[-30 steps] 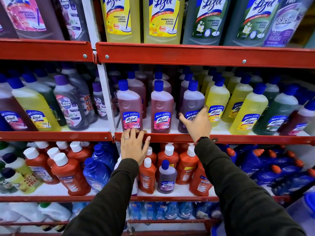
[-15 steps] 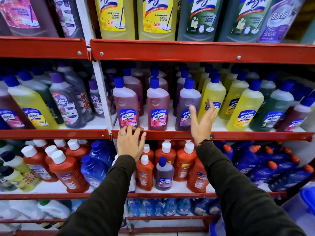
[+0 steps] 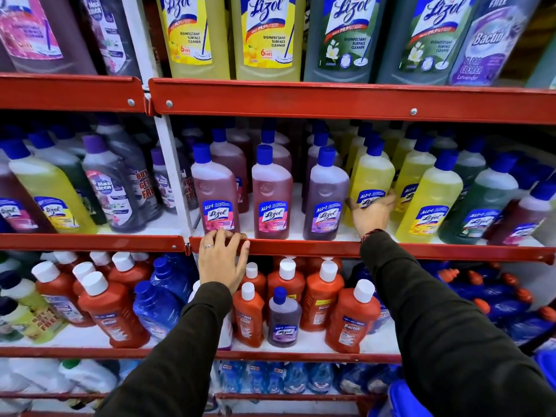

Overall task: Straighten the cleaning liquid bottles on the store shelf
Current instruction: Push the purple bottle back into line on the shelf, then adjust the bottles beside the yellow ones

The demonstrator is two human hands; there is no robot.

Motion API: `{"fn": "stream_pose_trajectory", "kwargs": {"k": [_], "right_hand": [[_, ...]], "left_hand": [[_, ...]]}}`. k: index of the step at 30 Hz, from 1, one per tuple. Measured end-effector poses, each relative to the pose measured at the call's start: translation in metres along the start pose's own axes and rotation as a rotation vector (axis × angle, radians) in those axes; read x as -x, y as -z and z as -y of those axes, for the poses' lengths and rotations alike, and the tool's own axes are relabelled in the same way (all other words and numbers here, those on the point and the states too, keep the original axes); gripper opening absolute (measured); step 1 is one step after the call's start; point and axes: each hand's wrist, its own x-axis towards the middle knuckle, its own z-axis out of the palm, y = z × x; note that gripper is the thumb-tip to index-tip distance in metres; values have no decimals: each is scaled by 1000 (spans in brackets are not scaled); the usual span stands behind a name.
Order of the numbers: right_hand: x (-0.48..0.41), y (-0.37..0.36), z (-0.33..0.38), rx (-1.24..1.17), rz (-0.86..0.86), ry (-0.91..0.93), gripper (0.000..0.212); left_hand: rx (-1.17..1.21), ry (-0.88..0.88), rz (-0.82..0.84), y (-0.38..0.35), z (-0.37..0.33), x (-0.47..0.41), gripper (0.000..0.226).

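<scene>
On the middle shelf stands a front row of blue-capped Lizol bottles: two pink ones [image 3: 215,191] [image 3: 270,191], a purple one [image 3: 325,194], then yellow ones. My right hand [image 3: 373,213] is wrapped round the base of the first yellow bottle [image 3: 373,173], thumb on its left side and fingers on its right; this bottle leans slightly. My left hand [image 3: 222,263] lies on the red shelf rail [image 3: 301,248] below the left pink bottle, fingertips hooked over the top edge, holding no bottle.
Another yellow bottle [image 3: 427,200] and a green one [image 3: 478,206] lean to the right. Large Lizol bottles [image 3: 267,34] fill the shelf above. Orange Bactin bottles [image 3: 352,320] and a small purple Lizol [image 3: 284,320] stand below. A white upright [image 3: 171,164] divides off the Maxkleen bottles [image 3: 111,191].
My right hand left the purple bottle, moved right and closed round the base of the yellow bottle. My left hand stayed on the rail.
</scene>
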Motion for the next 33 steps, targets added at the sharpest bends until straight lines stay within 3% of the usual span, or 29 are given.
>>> {"fn": "stream_pose_trajectory", "kwargs": {"k": [8, 15, 22, 26, 29, 31, 33], "right_hand": [[9, 15, -12, 190, 8, 108, 103], [25, 29, -21, 142, -23, 155, 99], [32, 36, -22, 115, 12, 171, 97], [32, 37, -27, -6, 69, 155, 94], [38, 38, -19, -168, 121, 112, 82], [40, 34, -15, -316, 197, 53, 70], [43, 39, -6, -421, 258, 31, 66]], "left_hand": [[41, 7, -23, -2, 2, 0, 51], [84, 29, -30, -5, 7, -2, 44], [133, 24, -55, -4, 8, -3, 58], [394, 135, -165, -5, -5, 5, 48], [508, 41, -293, -3, -38, 10, 34], [659, -101, -254, 1, -68, 11, 36], [853, -185, -87, -2, -106, 7, 42]]}}
